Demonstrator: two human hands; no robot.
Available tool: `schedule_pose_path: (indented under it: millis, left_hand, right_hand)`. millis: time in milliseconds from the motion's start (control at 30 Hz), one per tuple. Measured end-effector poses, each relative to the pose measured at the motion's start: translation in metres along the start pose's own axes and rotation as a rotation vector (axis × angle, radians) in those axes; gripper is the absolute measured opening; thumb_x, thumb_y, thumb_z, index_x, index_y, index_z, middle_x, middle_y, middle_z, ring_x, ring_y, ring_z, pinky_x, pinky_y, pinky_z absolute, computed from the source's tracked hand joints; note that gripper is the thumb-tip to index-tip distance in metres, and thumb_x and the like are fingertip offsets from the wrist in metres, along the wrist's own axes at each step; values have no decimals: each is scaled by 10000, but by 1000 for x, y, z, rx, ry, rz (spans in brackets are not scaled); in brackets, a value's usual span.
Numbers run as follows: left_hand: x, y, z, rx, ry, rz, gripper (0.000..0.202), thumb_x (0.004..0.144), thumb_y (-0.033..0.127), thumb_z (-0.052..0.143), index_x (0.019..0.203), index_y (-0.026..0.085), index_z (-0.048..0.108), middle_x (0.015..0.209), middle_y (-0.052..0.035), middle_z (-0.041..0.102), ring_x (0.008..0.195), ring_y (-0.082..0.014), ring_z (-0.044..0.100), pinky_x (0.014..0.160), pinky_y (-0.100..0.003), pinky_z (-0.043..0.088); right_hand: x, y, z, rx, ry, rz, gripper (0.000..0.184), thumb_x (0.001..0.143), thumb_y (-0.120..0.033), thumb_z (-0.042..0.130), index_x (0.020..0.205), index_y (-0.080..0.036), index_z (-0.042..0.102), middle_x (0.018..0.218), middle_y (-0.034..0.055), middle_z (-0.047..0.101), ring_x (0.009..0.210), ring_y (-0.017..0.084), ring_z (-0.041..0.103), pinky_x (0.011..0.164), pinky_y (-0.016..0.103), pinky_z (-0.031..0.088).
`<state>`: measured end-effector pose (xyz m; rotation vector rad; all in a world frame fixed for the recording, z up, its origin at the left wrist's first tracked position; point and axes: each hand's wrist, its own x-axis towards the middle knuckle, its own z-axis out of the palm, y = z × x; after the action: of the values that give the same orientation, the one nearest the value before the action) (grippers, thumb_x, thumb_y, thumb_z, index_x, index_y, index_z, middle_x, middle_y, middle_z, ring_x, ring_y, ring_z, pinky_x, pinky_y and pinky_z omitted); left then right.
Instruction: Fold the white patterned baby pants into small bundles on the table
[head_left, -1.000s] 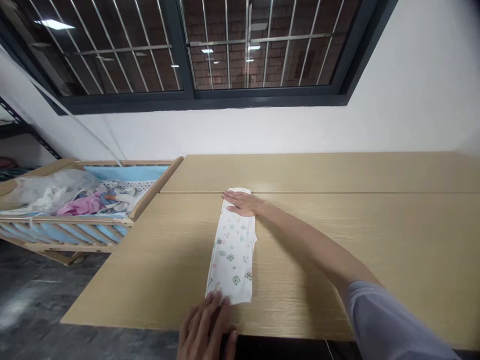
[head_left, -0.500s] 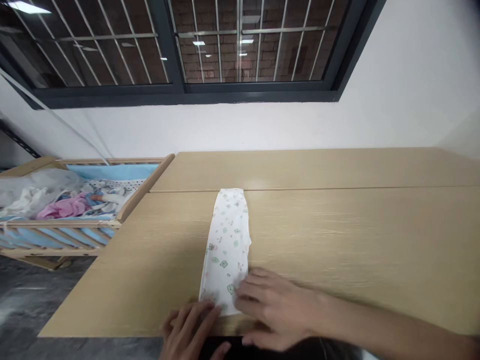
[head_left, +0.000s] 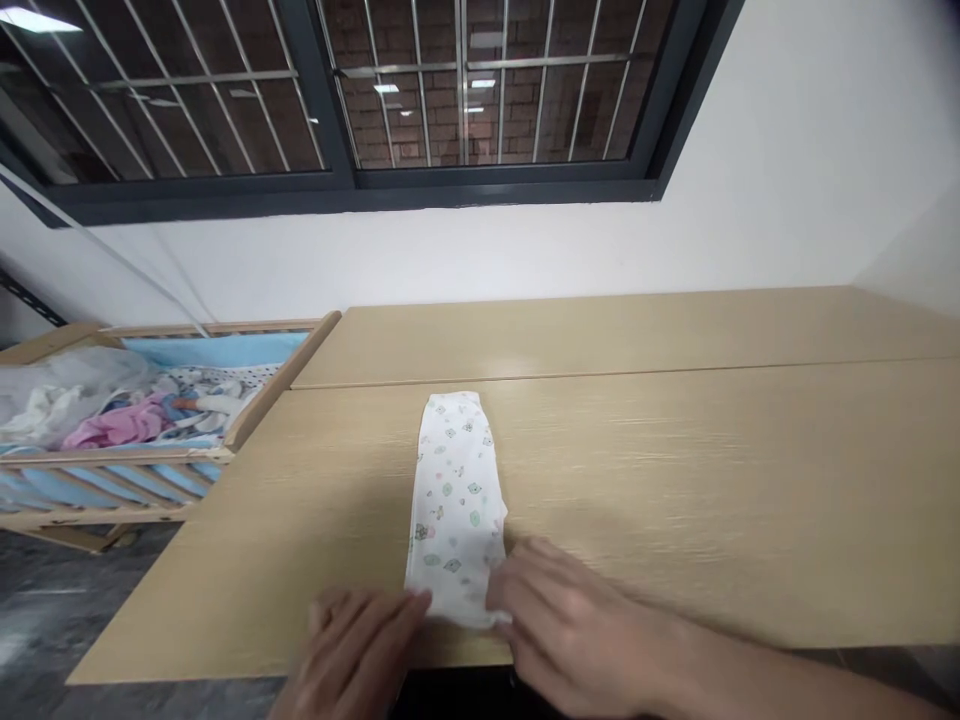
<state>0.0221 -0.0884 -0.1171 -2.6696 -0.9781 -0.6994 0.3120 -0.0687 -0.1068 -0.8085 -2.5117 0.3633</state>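
while left hand (head_left: pixel 352 650) and right hand (head_left: pixel 577 630) lie apart, a folded baby garment (head_left: pixel 456 505) seemingly touches both.

A wooden crib (head_left: pixel 281 380) with blue padding (head_left: pixel 217 349) holds heaped clothes (head_left: pixel 120 425) beside the pale wood table (head_left: pixel 600 335), below a barred window (head_left: pixel 352 185).

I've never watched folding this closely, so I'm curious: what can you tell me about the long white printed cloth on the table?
The long white printed cloth looks like soft, thin fabric, folded into a narrow strip with small green, pink and grey motifs. It lies flat and lengthwise on the light wood-grain table, its near end close to the table's edge. The person's left hand and right hand touch that near end from either side. Its unfolded shape cannot be seen.
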Motion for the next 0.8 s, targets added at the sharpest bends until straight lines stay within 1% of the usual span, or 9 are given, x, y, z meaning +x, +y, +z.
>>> schedule_pose_path:
  millis: [67,133,233,333,467,567,633,733,800]
  left_hand:
    - [26,-12,-3,30,61,-31,439,953,43,483,1362,186,551,1109,-73,724,994,-194,659,922,-330,408]
    - [58,-29,-3,82,82,-70,372,979,74,474,1313,204,573,1109,-69,716,974,-193,650,907,-349,375]
    - [113,-63,7,113,-20,-169,287,1030,153,400,1197,208,627,1099,-74,714,995,-215,631,934,-392,336]
    - [163,-100,31,93,-236,-341,276,1036,209,399,1112,183,664,1081,-94,719,1061,-248,612,962,-411,321]
    - [205,-134,74,111,-321,-422,280,1005,162,410,1062,142,684,1065,-143,714,1053,-266,609,910,-390,352]
    - [214,-138,94,138,-352,-464,246,985,146,441,1027,131,683,1033,-142,711,1000,-249,616,876,-360,372]
    - [211,-130,94,176,-326,-485,257,991,161,430,1107,122,656,1125,-163,685,1053,-261,599,896,-364,377]
    - [190,-100,81,245,-263,-508,331,1019,233,383,1229,81,589,1221,-228,632,1122,-322,572,920,-420,392]
    - [167,-73,72,260,-279,-491,374,1031,308,369,1154,66,627,1111,-235,671,1044,-342,608,879,-444,426]
  right_hand:
    - [19,10,-19,91,39,66,220,936,-160,449,1092,-188,602,963,105,680,913,239,637,863,433,543]
    - [45,29,-35,149,83,146,190,933,-161,440,1055,-185,583,978,98,662,891,223,629,787,391,539]
    - [88,74,-45,142,166,264,135,907,-194,470,990,-189,576,979,76,643,883,213,605,766,355,501]
    - [129,128,-39,126,194,363,105,865,-208,510,928,-186,590,912,50,654,840,199,597,745,314,463]
    - [160,184,-17,66,115,565,157,863,-181,490,944,-163,623,956,77,695,859,205,621,749,298,460]
    - [166,201,-1,35,82,607,193,874,-178,476,945,-142,651,950,117,706,884,239,638,778,323,477]
    - [164,203,4,16,84,618,248,897,-187,462,1033,-115,656,1035,159,700,965,265,644,842,347,486]
    - [156,193,2,-30,144,594,431,964,-257,428,1343,-72,522,1334,230,583,1219,304,563,1025,405,431]
    - [148,179,-1,-67,138,436,537,1015,-348,383,1491,-100,383,1495,218,463,1370,310,449,1140,446,337]
